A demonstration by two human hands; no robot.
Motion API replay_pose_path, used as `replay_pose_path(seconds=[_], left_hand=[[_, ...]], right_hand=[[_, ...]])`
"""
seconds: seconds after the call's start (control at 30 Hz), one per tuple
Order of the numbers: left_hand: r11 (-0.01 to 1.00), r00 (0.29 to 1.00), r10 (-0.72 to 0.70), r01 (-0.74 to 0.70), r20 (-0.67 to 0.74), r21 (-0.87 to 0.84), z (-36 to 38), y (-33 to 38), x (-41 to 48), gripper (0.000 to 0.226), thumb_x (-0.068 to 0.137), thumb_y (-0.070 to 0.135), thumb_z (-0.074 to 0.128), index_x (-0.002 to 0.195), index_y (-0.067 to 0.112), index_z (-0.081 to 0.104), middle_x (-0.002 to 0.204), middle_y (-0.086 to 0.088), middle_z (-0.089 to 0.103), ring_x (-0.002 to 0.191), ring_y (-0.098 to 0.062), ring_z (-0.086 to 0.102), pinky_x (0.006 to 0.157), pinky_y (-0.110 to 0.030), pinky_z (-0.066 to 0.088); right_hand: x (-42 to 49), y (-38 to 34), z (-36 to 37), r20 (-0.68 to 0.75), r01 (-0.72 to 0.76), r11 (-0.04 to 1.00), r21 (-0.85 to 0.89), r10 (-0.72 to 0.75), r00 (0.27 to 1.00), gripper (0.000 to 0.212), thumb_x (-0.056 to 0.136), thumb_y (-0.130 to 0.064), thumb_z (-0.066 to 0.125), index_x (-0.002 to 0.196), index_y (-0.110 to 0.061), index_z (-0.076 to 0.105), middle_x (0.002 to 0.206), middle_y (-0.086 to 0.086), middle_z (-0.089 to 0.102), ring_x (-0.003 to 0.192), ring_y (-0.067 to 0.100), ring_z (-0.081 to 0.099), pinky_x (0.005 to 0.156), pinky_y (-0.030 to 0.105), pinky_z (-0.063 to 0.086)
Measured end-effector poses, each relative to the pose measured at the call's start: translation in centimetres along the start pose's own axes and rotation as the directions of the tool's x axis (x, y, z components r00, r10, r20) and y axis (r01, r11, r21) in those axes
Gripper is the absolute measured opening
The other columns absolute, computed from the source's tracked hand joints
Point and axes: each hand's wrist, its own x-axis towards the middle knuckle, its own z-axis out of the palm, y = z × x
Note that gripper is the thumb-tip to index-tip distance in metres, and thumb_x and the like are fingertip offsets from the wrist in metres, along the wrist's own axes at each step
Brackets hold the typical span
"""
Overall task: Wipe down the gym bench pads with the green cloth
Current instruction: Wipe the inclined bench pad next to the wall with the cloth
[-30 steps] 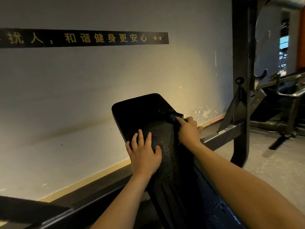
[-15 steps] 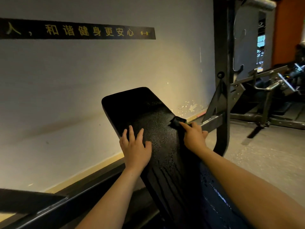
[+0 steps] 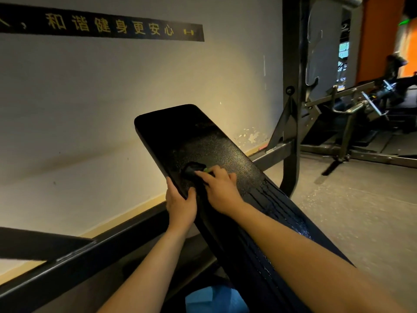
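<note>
And here's the right grip (image 3: 222, 190), planted mid-width on the sloping bench pad (image 3: 225, 152). Its fingers are curled over the bunched green cloth (image 3: 194, 171), index finger laid across the top. The cloth reads mostly dark here, with just a sliver of green peeking beside the fingertips. It sits on the pad's face, just ahead of the knuckles. Over on the near-left edge, the left grip (image 3: 180, 206) clamps the pad, thumb on top and fingers wrapped underneath. The pad's surface is beaded with droplets, and wet streaks (image 3: 270, 204) run down its lower right side. Behind, a black wall strip (image 3: 112, 27) with yellow characters; to the right, the dark rack upright (image 3: 291, 86).
</note>
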Motion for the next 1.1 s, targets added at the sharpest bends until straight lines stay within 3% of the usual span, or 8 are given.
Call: replay_pose_path(seconds=[0.23, 0.33, 0.43, 0.53, 0.73, 0.9, 1.0, 1.1], left_hand=[[0.997, 0.988, -0.050, 0.057, 0.147, -0.043, -0.8, -0.8, -1.0, 0.076, 0.102, 0.039, 0.051, 0.155, 0.047, -0.003, 0.163, 0.000, 0.024, 0.147, -0.029, 0.029, 0.117, -0.052, 0.031], [0.998, 0.986, -0.055, 0.058, 0.158, -0.013, -0.7, -1.0, -1.0, 0.076, 0.103, 0.041, 0.047, 0.154, 0.050, -0.008, 0.165, -0.001, 0.018, 0.149, -0.031, 0.024, 0.118, -0.054, 0.027], [0.998, 0.986, -0.066, 0.067, 0.155, -0.004, -0.5, -0.8, -1.1, 0.076, 0.103, 0.042, 0.047, 0.154, 0.049, -0.009, 0.165, -0.004, 0.016, 0.149, -0.032, 0.025, 0.119, -0.052, 0.027], [0.997, 0.986, -0.074, 0.079, 0.152, -0.022, -0.5, -0.8, -1.3, 0.076, 0.102, 0.042, 0.048, 0.155, 0.046, -0.007, 0.165, -0.006, 0.014, 0.148, -0.032, 0.026, 0.117, -0.049, 0.027], [0.994, 0.984, -0.089, 0.099, 0.157, -0.053, -0.7, -0.7, -1.3, 0.075, 0.102, 0.042, 0.049, 0.156, 0.046, -0.004, 0.160, -0.012, 0.026, 0.137, -0.033, 0.042, 0.103, -0.038, 0.037], [0.994, 0.978, -0.096, 0.104, 0.183, -0.034, -1.2, -0.8, -1.3, 0.075, 0.102, 0.047, 0.047, 0.155, 0.048, -0.007, 0.156, -0.012, 0.033, 0.136, -0.032, 0.044, 0.096, -0.033, 0.035], [0.994, 0.972, -0.097, 0.106, 0.216, -0.028, -1.7, -0.8, -1.3, 0.076, 0.100, 0.051, 0.047, 0.151, 0.053, -0.008, 0.160, -0.010, 0.029, 0.139, -0.033, 0.041, 0.105, -0.040, 0.037], [0.994, 0.969, -0.098, 0.107, 0.228, -0.027, -1.8, -0.9, -1.2, 0.076, 0.100, 0.052, 0.047, 0.151, 0.054, -0.009, 0.163, -0.008, 0.021, 0.144, -0.034, 0.034, 0.114, -0.047, 0.031]], right_hand=[[0.2, 7.3, -1.8, -0.014, -0.304, 0.950, -0.075, 0.304, 0.953, 0.054, 0.098, -0.015, 0.041, 0.145, -0.041, 0.039, 0.135, 0.005, 0.039, 0.124, 0.028, 0.035, 0.094, 0.045, 0.024], [-0.3, 10.9, -2.5, -0.043, -0.538, 0.841, -0.053, 0.537, 0.843, 0.058, 0.095, -0.012, 0.042, 0.145, -0.041, 0.039, 0.129, 0.008, 0.040, 0.116, 0.031, 0.040, 0.090, 0.046, 0.026], [-0.3, 11.1, -2.3, -0.023, -0.696, 0.717, 0.041, 0.697, 0.717, 0.054, 0.094, -0.013, 0.043, 0.144, -0.035, 0.042, 0.133, 0.012, 0.039, 0.123, 0.035, 0.037, 0.101, 0.050, 0.024], [-0.2, 8.3, -2.0, -0.058, -0.653, 0.756, 0.039, 0.654, 0.754, 0.050, 0.096, -0.016, 0.045, 0.144, -0.028, 0.041, 0.132, 0.014, 0.038, 0.122, 0.036, 0.037, 0.103, 0.049, 0.024], [-1.4, -0.4, 0.1, -0.091, -0.250, 0.968, -0.014, 0.248, 0.965, 0.050, 0.096, -0.020, 0.043, 0.146, -0.028, 0.042, 0.130, 0.010, 0.043, 0.120, 0.031, 0.039, 0.095, 0.042, 0.026], [-2.4, -2.1, 0.9, 0.009, 0.005, 0.999, -0.051, -0.004, 1.000, 0.050, 0.094, -0.027, 0.037, 0.143, -0.031, 0.047, 0.129, 0.008, 0.047, 0.116, 0.029, 0.044, 0.090, 0.043, 0.026], [-2.1, 0.4, 0.1, -0.018, -0.059, 0.995, -0.082, 0.058, 0.998, 0.051, 0.097, -0.021, 0.042, 0.145, -0.038, 0.041, 0.133, 0.004, 0.042, 0.122, 0.026, 0.040, 0.096, 0.044, 0.023], [-1.9, 4.5, -1.0, -0.039, -0.357, 0.931, -0.075, 0.355, 0.934, 0.056, 0.096, -0.014, 0.042, 0.146, -0.040, 0.038, 0.134, 0.006, 0.040, 0.125, 0.028, 0.035, 0.101, 0.047, 0.021]])
